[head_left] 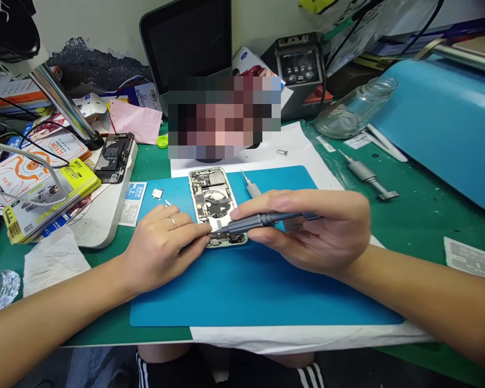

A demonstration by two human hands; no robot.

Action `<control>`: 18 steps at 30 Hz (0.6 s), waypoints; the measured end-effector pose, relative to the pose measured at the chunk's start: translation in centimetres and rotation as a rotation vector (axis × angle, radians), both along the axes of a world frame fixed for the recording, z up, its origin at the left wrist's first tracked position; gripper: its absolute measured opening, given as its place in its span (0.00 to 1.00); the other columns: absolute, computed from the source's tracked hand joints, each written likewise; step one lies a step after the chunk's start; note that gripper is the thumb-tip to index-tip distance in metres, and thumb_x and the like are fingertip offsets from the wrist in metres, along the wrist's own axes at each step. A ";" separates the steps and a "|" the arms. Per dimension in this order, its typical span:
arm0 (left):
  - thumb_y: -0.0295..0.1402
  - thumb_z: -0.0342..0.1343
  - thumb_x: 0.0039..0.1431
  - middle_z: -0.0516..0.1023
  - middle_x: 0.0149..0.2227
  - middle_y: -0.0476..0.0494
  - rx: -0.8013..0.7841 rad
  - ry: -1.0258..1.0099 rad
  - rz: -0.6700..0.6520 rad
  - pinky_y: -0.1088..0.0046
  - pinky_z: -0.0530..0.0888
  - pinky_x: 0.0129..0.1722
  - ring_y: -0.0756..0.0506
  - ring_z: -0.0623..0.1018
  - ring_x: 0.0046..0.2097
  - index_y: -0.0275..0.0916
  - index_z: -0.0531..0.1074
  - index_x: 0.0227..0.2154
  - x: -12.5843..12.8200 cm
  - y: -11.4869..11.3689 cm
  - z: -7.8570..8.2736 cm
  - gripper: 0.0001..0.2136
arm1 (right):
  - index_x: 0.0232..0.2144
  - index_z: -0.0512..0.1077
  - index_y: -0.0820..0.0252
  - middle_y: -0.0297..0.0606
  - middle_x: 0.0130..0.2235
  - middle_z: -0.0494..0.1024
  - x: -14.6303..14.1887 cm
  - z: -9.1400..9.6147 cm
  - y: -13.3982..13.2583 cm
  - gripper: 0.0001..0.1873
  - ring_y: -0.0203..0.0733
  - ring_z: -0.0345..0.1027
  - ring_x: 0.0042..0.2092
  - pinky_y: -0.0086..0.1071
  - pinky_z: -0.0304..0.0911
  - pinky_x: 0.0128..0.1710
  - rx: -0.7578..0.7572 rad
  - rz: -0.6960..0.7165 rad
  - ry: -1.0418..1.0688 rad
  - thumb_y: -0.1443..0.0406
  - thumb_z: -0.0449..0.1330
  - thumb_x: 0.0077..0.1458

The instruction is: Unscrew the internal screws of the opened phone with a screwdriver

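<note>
An opened phone (pixel 211 202) with its insides exposed lies on a blue mat (pixel 246 285). My left hand (pixel 164 242), a ring on one finger, rests on the mat with its fingertips pinched against the phone's lower left edge. My right hand (pixel 307 229) grips a grey screwdriver (pixel 262 220) held almost level, its tip at the phone's lower end next to my left fingertips. A second grey screwdriver (pixel 250 186) lies on the mat just right of the phone. Small loose parts (pixel 157 193) lie on the mat to the phone's left.
Another opened phone (pixel 113 152) lies on a white block at the left, beside a yellow box (pixel 48 199) and a lamp arm (pixel 62 99). A glass jar (pixel 353 110), a third screwdriver (pixel 367 177), a soldering station (pixel 301 64) and a blue pad (pixel 444 124) are at the right. A dark screen (pixel 189 43) stands behind.
</note>
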State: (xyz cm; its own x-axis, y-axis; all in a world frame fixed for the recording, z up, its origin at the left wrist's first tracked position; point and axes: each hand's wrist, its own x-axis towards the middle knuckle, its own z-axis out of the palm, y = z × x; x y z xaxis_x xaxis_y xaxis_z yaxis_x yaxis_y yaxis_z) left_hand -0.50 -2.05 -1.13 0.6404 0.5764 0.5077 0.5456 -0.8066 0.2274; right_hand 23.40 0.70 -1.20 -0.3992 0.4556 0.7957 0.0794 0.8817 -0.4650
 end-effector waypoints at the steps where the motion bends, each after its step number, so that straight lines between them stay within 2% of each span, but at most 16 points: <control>1: 0.28 0.59 0.66 0.79 0.29 0.46 0.001 0.000 0.004 0.67 0.67 0.32 0.47 0.74 0.31 0.33 0.79 0.40 0.0 0.0 0.0 0.05 | 0.42 0.73 0.59 0.43 0.34 0.85 0.0 0.0 0.0 0.07 0.39 0.82 0.34 0.27 0.79 0.33 0.001 0.000 -0.002 0.65 0.64 0.61; 9: 0.28 0.59 0.66 0.79 0.29 0.46 -0.013 -0.021 0.017 0.68 0.66 0.31 0.47 0.75 0.31 0.33 0.79 0.39 0.0 -0.1 0.0 0.05 | 0.44 0.74 0.55 0.37 0.35 0.86 0.0 0.2 0.0 0.10 0.40 0.83 0.34 0.28 0.80 0.32 -0.016 0.014 0.008 0.66 0.66 0.59; 13: 0.28 0.59 0.66 0.80 0.29 0.46 -0.025 -0.017 0.009 0.68 0.67 0.32 0.48 0.75 0.31 0.34 0.79 0.38 0.0 -0.1 0.0 0.05 | 0.45 0.75 0.53 0.36 0.36 0.86 0.1 0.2 -0.1 0.14 0.41 0.83 0.35 0.30 0.81 0.32 -0.033 0.010 -0.002 0.70 0.66 0.57; 18: 0.29 0.59 0.66 0.80 0.29 0.48 -0.025 -0.028 0.010 0.69 0.67 0.32 0.48 0.75 0.30 0.36 0.78 0.39 0.0 -0.1 -0.1 0.04 | 0.47 0.75 0.50 0.36 0.37 0.86 0.3 0.2 -0.2 0.15 0.42 0.83 0.35 0.33 0.81 0.34 -0.039 -0.012 0.017 0.68 0.67 0.57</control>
